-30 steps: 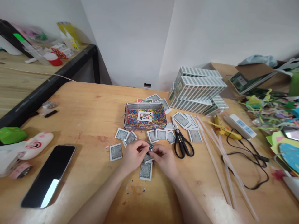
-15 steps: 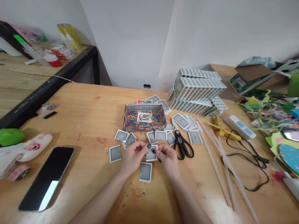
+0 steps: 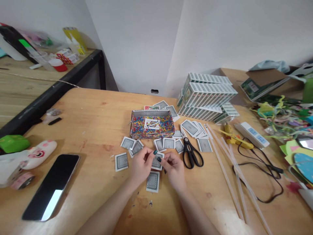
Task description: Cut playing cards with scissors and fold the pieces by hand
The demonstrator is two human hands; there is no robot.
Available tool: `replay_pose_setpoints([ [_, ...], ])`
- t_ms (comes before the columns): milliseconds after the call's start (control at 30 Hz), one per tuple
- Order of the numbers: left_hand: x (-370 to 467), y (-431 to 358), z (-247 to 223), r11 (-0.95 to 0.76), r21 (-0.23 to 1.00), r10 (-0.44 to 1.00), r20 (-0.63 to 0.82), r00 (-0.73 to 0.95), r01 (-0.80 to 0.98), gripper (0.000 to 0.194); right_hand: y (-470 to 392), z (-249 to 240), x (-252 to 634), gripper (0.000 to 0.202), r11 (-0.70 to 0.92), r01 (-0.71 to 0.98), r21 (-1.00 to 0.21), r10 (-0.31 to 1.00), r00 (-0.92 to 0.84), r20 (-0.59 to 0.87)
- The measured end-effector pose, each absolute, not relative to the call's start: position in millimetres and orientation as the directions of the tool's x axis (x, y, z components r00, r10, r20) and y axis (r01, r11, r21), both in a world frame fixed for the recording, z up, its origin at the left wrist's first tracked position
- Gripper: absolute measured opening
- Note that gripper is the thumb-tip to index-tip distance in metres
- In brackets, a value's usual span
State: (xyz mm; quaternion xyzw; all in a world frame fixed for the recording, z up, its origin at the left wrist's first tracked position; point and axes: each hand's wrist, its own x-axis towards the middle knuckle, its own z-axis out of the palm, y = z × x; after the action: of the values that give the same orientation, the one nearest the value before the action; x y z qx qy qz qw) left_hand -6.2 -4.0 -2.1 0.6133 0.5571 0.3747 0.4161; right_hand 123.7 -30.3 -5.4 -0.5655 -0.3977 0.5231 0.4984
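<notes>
Between my two hands is a cut piece of playing card (image 3: 156, 163), its grey patterned back facing me. My left hand (image 3: 143, 164) pinches its left edge between thumb and fingers, and my right hand (image 3: 173, 168) pinches the right edge. Just below lies another card piece (image 3: 153, 181), flat on the table. Several more pieces lie around, among them one left of my left hand (image 3: 121, 162). Beyond my hands sits an open box (image 3: 151, 133) with a colourful lining and a face card (image 3: 152, 124) inside. Black-handled scissors (image 3: 192, 156) lie beside my right hand.
Stacked card boxes (image 3: 207, 94) stand at the back right. Clear glue sticks (image 3: 227, 176), a yellow glue gun (image 3: 236, 138), a power strip (image 3: 253, 134) and a black cable (image 3: 266, 199) lie on the right. A phone (image 3: 50, 187) rests at the left.
The held card piece has tilted slightly between my fingers, and my right hand has shifted a little down and left. Both hands keep their pinch. The whole view has moved slightly.
</notes>
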Motion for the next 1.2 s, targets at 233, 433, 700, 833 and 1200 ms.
replay_pose_setpoints([
  [233,-7.3,-2.6,0.3,0.138,0.99,0.978,-0.141,0.151,0.032,0.017,-29.2,-4.7,125.6,0.023,-0.189,-0.168,-0.967,0.962,0.164,-0.216],
  [433,-4.4,-4.0,-3.3,0.132,0.991,0.988,-0.132,0.084,0.009,0.013,-30.4,-2.9,122.6,0.024,-0.185,-0.189,-0.964,0.969,0.131,-0.212],
  [700,-5.4,-4.3,4.1,0.143,0.99,0.988,-0.143,0.066,0.008,0.02,-31.4,-4.7,119.6,0.026,-0.18,-0.204,-0.962,0.967,0.14,-0.211],
  [833,-6.1,-5.2,3.7,0.132,0.991,0.989,-0.133,0.066,0.014,0.023,-31.1,-3.2,119.7,0.028,-0.188,-0.208,-0.96,0.964,0.145,-0.221],
  [1200,-1.6,-7.9,3.1,0.198,0.98,0.979,-0.199,-0.037,-0.027,0.019,-35.1,-1.9,117.9,0.022,-0.11,-0.037,-0.993,0.984,0.135,-0.114],
])
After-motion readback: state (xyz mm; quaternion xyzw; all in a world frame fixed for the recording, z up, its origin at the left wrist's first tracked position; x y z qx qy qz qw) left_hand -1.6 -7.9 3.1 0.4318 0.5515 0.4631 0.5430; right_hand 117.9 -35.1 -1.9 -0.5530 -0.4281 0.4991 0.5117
